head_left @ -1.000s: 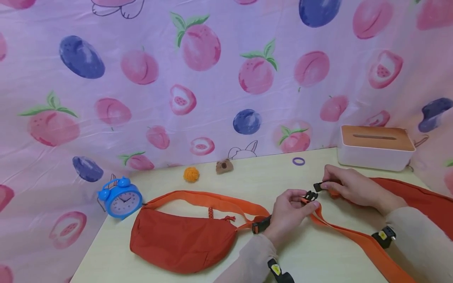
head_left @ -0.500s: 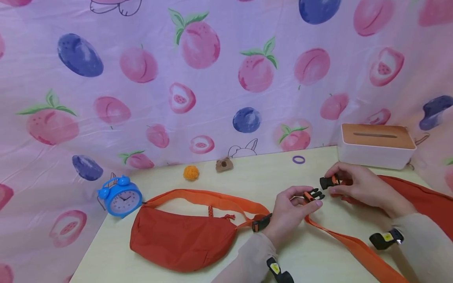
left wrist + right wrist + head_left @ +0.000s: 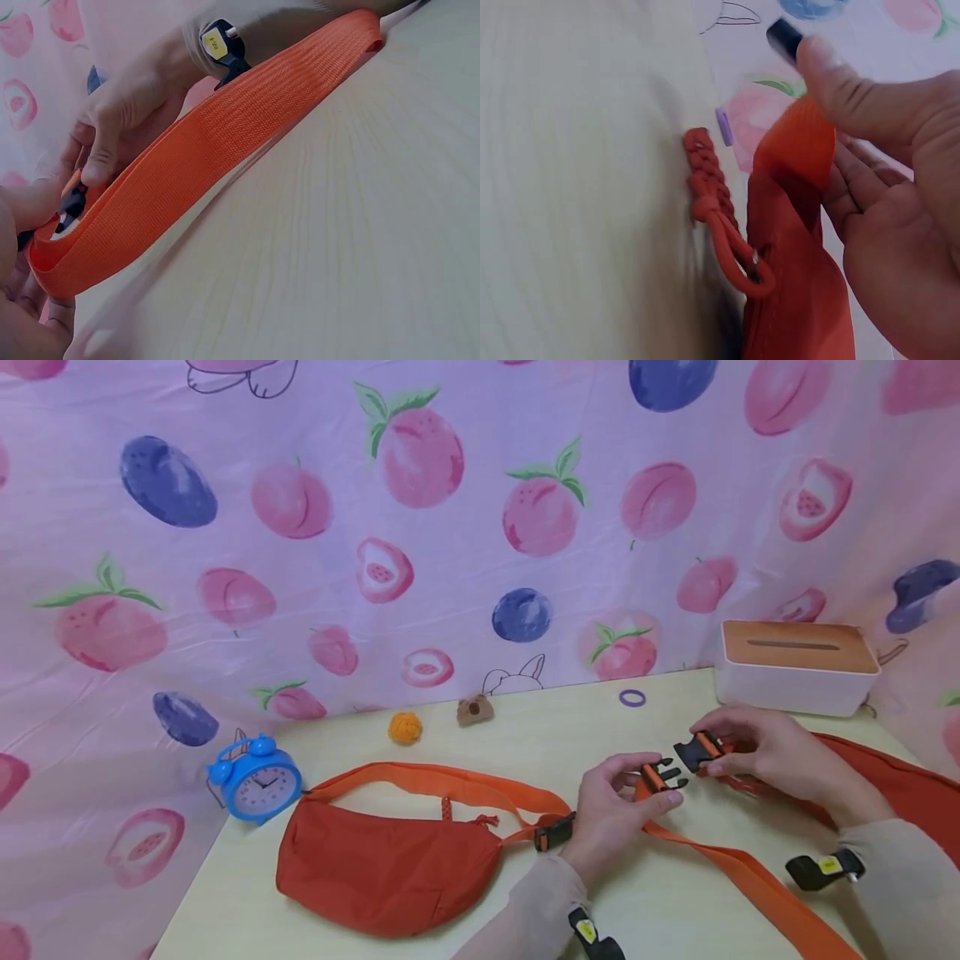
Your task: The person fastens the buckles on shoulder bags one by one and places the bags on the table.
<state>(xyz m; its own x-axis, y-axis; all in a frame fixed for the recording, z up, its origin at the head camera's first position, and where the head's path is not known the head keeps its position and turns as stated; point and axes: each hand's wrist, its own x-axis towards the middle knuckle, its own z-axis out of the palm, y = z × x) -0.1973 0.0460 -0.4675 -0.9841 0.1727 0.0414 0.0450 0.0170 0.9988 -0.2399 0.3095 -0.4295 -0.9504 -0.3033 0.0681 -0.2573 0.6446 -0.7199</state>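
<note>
In the head view my left hand (image 3: 611, 806) pinches the pronged half of a black side-release buckle (image 3: 663, 774), its prongs pointing right. An orange webbing strap (image 3: 750, 872) runs from it toward the lower right. My right hand (image 3: 780, 764) pinches the buckle's socket half (image 3: 699, 752) between thumb and fingers. A small gap separates the two halves, and the socket sits slightly higher. Behind the right hand lies a red waist bag (image 3: 900, 777), partly hidden by that arm. Its braided zip pull (image 3: 705, 172) hangs in the right wrist view.
A second red waist bag (image 3: 382, 872) lies at left, its black buckle (image 3: 555, 832) fastened beside my left wrist. Along the back are a blue alarm clock (image 3: 264, 783), yellow ball (image 3: 405, 727), brown animal-shaped piece (image 3: 476, 710), purple ring (image 3: 632, 697) and tissue box (image 3: 798, 681).
My right hand has shifted slightly right and turned, bringing more of the socket half into view. The pronged half has turned in my left hand, so its prongs show spread apart.
</note>
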